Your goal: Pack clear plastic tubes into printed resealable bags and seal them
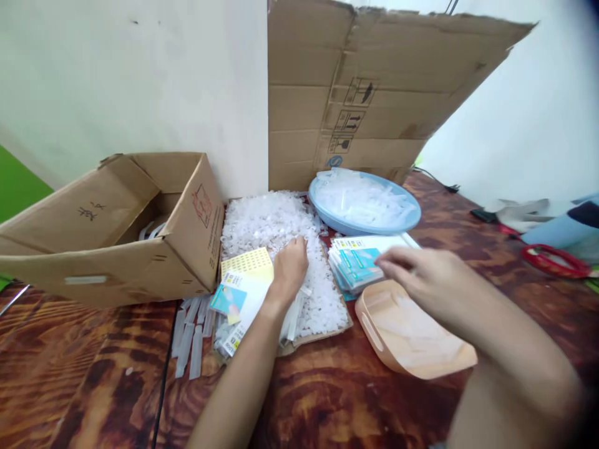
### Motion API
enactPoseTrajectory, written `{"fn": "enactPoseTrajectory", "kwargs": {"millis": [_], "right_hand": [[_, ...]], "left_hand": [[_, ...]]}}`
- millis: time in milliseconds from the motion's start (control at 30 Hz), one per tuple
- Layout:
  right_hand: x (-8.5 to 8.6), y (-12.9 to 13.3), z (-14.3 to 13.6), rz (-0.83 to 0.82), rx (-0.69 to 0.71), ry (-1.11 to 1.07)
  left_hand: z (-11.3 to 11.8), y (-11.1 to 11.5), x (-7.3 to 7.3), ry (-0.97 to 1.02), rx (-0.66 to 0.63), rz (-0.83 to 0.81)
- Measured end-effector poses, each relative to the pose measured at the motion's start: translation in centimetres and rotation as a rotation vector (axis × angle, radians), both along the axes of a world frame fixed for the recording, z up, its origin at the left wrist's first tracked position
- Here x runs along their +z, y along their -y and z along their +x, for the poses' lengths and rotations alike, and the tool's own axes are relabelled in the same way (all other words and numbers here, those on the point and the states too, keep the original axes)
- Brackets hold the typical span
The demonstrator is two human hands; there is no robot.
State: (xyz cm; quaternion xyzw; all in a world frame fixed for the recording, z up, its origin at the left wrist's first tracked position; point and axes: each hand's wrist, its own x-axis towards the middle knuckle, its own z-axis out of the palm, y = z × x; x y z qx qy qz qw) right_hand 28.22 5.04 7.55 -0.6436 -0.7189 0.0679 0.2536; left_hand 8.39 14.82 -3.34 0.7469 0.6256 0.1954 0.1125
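Observation:
My left hand [291, 263] is over a heap of small translucent plastic pieces [266, 215] on a cardboard sheet. Its fingers are pinched together, and anything between them is too small to make out. Printed cards [229, 300] and a yellow sticker sheet [248, 265] lie beside that wrist. My right hand [409, 265], slightly blurred, hangs above the rim of a peach plastic basket [374, 337], beside a stack of blue-and-white printed packets [355, 265]. Its fingers reach left, loosely bent and a little apart, with nothing visible in them. Pale clear pieces lie inside the basket.
A light-blue basin [407, 212] full of clear plastic pieces stands behind the packets. On the left is an open cardboard box [187, 249], with flat translucent tubes [196, 349] before it. A large cardboard panel [304, 100] leans behind. Red tape [556, 260] lies far right.

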Motion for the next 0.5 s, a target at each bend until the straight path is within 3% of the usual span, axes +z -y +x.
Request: {"fn": "enactPoseTrajectory", "kwargs": {"millis": [133, 233, 333, 500], "right_hand": [[-7.1, 3.4, 6.5, -0.331, -0.189, 0.115], [-10.6, 4.5, 7.7, -0.392, -0.131, 0.093], [-11.5, 4.5, 6.9, -0.344, -0.025, 0.065], [-9.7, 4.1, 6.8, -0.284, -0.005, 0.165]], "left_hand": [[-0.1, 0.3, 0.7, 0.006, 0.023, 0.026], [-0.3, 0.5, 1.2, 0.012, 0.04, 0.039], [-0.6, 0.5, 1.5, 0.013, 0.047, 0.04], [-1.1, 0.2, 1.7, 0.016, 0.054, 0.033]]}}
